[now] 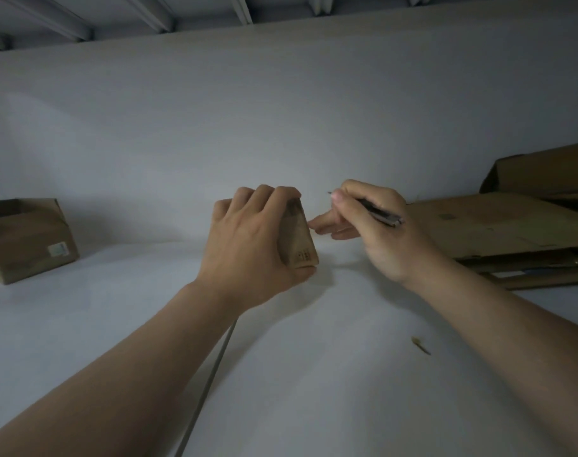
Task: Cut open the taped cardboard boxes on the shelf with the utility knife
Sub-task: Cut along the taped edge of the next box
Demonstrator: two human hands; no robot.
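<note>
a storeroom, by the look: a white shelf [297,374] carries an open carton [27,245] at its left end and flattened cardboard [499,225] stacked at its right end; a ribbed metal deck [149,11] runs above it.

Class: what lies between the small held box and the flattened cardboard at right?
Head view: the right hand, gripping the utility knife, lies between the small box and the flattened cardboard.

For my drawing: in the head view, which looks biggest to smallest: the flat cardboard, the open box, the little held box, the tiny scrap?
1. flat cardboard, cut off at the edge
2. open box, also cut off
3. little box, in the left hand
4. tiny scrap
</note>
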